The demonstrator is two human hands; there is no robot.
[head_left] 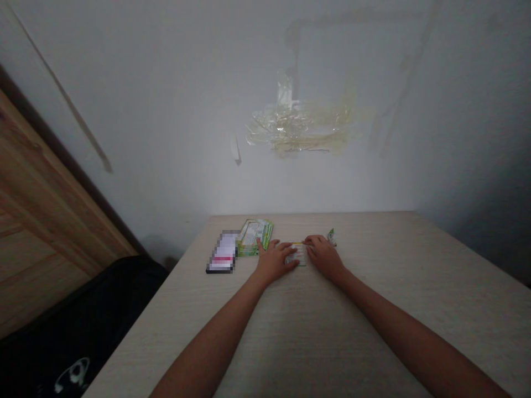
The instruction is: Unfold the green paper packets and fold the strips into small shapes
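Observation:
Both my hands rest on a pale wooden table [373, 309] near its far edge. Between them lies a small whitish flat packet [299, 255] with a yellow strip along its top. My left hand [274, 260] presses on the packet's left side, fingers spread over it. My right hand [326, 255] touches its right side and top edge with the fingertips. Whether either hand actually grips the packet is too small to make out.
A stack of green printed packets [253, 237] lies just left of my left hand. A blurred-out flat item [223, 252] sits further left. A small green scrap [331, 236] lies beyond my right hand. A black bag [83, 326] sits low at the left, beside wooden furniture [37, 232].

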